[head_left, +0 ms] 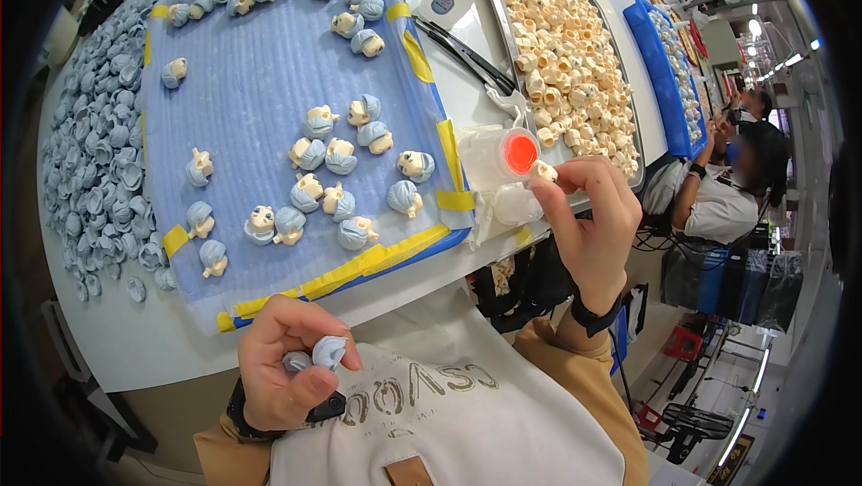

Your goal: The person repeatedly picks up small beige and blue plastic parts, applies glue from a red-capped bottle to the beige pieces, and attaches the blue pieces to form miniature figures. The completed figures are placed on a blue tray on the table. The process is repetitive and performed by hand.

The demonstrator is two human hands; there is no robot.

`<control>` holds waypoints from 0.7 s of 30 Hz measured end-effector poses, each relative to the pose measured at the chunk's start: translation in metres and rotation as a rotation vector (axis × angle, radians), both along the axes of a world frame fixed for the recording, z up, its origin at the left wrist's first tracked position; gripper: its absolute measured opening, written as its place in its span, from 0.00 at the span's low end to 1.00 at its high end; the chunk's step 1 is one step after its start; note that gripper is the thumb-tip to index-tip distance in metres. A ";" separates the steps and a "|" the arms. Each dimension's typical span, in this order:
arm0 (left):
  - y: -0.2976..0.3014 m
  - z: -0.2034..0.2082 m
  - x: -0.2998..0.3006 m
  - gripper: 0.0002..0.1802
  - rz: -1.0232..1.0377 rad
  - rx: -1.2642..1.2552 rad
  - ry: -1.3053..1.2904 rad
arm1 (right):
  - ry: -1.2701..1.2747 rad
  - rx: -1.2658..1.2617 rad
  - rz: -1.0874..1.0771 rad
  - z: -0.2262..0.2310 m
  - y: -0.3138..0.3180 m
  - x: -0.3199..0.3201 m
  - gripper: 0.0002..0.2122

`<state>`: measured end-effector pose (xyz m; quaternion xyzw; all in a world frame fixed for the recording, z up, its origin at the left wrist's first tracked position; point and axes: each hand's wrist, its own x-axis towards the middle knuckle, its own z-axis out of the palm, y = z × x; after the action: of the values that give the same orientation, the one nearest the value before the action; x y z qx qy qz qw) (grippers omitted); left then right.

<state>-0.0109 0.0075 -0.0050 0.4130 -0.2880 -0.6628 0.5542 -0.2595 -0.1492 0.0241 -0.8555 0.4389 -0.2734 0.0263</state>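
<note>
The left hand (274, 383) grips blue caps (329, 352), the right hand (593, 225) pinches a cream head (542, 172) near the table's (99, 333) front edge, beside a red-mouthed cup (480, 158) and a head-filled metal tray (495, 1).

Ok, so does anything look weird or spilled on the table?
I see no spill. The oddest bit is one blue piece lying apart from the big pile at left, as if it strayed. The heads on the tray also face different ways.
</note>
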 end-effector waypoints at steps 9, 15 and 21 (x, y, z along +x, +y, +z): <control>0.000 -0.001 0.002 0.26 -0.029 0.001 -0.048 | -0.261 0.368 -0.172 -0.002 0.002 0.005 0.10; -0.001 -0.001 0.003 0.27 -0.049 0.029 -0.006 | -0.496 0.584 -0.193 -0.009 0.001 -0.004 0.13; 0.000 -0.002 -0.001 0.26 0.017 -0.042 -0.055 | -0.780 0.690 0.185 0.012 0.032 0.005 0.12</control>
<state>-0.0118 0.0075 -0.0065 0.4220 -0.3136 -0.6402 0.5602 -0.2540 -0.1173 0.0366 -0.6671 0.3838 -0.4074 0.4917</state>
